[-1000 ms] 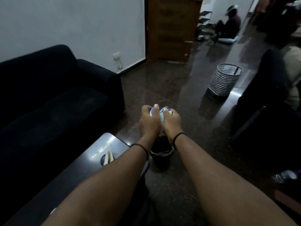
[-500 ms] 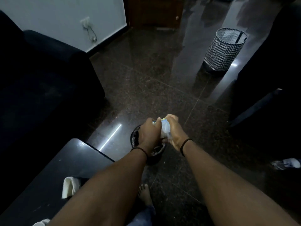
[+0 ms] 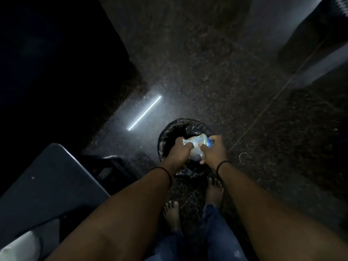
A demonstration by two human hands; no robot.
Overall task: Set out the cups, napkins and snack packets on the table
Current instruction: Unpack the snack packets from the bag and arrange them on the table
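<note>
Both hands hold a shiny blue and white snack packet [image 3: 195,146] just above a small round bin [image 3: 165,134] lined with a black bag. My left hand [image 3: 181,149] grips the packet's left side and my right hand [image 3: 213,148] grips its right side, fingers closed on it. At the lower left the dark table [image 3: 50,185] shows one corner, with a pale white object [image 3: 20,245] at its near edge, blurred and cut off by the frame.
A black sofa [image 3: 56,63] fills the upper left. My bare feet [image 3: 213,191] stand on the speckled dark floor just behind the bin. A patterned basket [image 3: 342,4] shows at the top right corner. A ceiling light reflects off the floor left of the bin.
My view has tilted steeply downward, so the room's far end is gone from sight. Both hands have come down with the packet from above the bin to right over its opening.
</note>
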